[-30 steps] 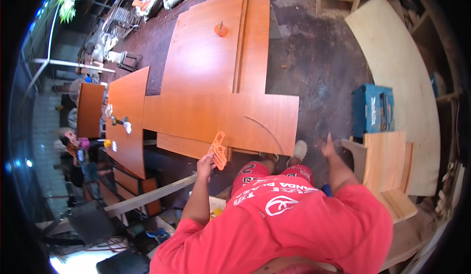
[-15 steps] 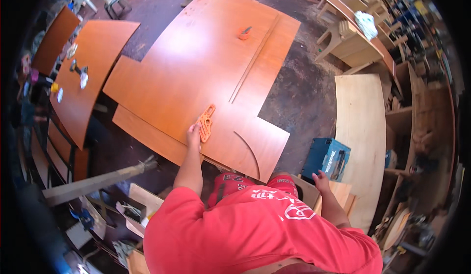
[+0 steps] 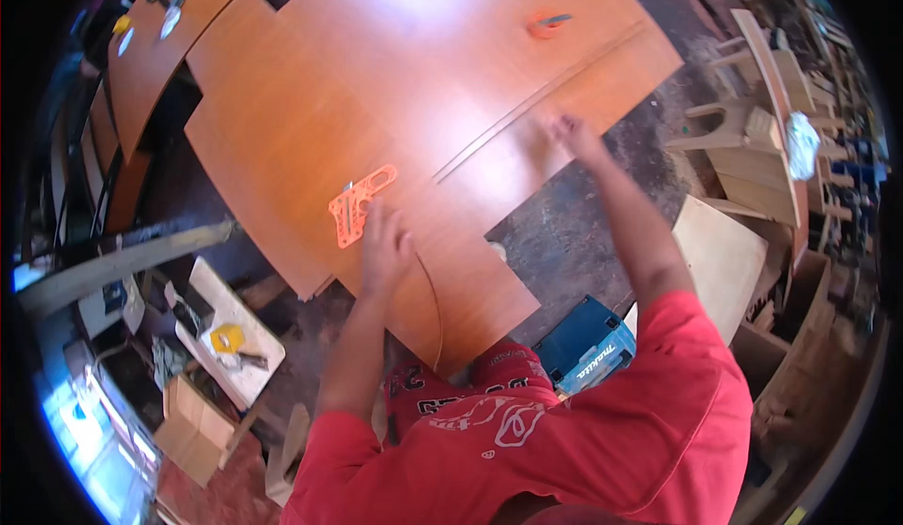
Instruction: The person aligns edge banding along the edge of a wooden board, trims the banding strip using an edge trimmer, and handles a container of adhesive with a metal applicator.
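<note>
A flat orange plastic jig with a long slot and several holes lies on the orange-brown wood panel. My left hand hovers just beside it, fingers apart and holding nothing. Over the panel's right side reaches my right hand, close to a long thin strip. Its fingers look bent but are smeared by motion, so I cannot make out their grip. Farther off on the panel sits a small orange object with a dark piece across it. Near my legs a thin curved strip runs along the panel.
At the panel's near right stands a blue tool case. Pale wooden parts and a light board fill the right side. A wooden beam juts in from the left, above a small white table.
My left hand has let go of the orange jig, which now lies farther left on the panel. My right hand has swung from beside my body out over the panel. The view has shifted.
</note>
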{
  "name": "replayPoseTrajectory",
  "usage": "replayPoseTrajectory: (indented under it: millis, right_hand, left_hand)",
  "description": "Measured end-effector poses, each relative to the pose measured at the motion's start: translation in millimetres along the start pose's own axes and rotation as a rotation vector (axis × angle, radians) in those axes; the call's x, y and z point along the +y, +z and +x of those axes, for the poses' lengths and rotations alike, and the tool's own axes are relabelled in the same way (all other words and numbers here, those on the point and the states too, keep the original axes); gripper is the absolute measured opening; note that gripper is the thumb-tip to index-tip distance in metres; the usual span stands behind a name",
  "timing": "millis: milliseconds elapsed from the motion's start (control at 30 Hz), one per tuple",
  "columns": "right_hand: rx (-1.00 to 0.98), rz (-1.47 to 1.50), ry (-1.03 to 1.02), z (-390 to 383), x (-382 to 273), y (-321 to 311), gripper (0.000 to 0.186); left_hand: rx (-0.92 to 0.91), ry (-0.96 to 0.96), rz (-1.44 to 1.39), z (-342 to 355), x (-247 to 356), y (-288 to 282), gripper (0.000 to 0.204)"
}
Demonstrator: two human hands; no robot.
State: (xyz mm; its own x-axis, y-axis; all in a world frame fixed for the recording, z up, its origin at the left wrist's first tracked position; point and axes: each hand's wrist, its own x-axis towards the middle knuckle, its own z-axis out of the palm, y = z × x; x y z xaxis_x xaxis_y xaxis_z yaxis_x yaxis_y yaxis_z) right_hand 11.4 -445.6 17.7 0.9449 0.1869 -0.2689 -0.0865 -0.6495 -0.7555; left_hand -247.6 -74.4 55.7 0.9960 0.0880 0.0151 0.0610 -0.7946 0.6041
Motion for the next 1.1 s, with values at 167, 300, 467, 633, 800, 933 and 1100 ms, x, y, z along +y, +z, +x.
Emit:
replayPoseTrajectory:
  millis: [167, 300, 467, 633, 800, 933, 1100]
  right_hand:
    - [0.347, -0.193, -0.263, 165.1, -6.7, -38.7, 0.074]
    - [0.436, -0.41, -0.146, 215.2, -8.2, -55.1, 0.057]
    - [0.351, -0.346, -0.148, 224.3, -19.6, -48.7, 0.029]
    - [0.429, -0.471, -0.144, 218.3, -22.6, -36.3, 0.027]
    - [0.485, -0.43, -0.229, 197.7, -20.5, -29.5, 0.028]
    - [0.377, -0.103, -0.219, 137.2, -12.1, -13.1, 0.02]
    - [0.232, 0.157, -0.053, -60.1, -66.1, 61.0, 0.018]
  left_hand:
    - [-0.019, -0.104, 0.163, 3.3, 1.2, 44.7, 0.057]
    - [-0.031, -0.119, 0.185, 2.6, 3.1, 47.4, 0.059]
    - [-0.078, -0.155, 0.164, 1.0, 0.3, 40.5, 0.06]
    - [-0.096, -0.151, 0.132, 1.9, -2.7, 39.1, 0.06]
    - [-0.095, -0.11, 0.091, 2.3, -5.6, 37.2, 0.064]
    - [-0.081, -0.021, 0.004, 3.0, -12.2, 43.4, 0.065]
    - [-0.159, 0.004, -0.062, -0.6, -19.3, 27.6, 0.061]
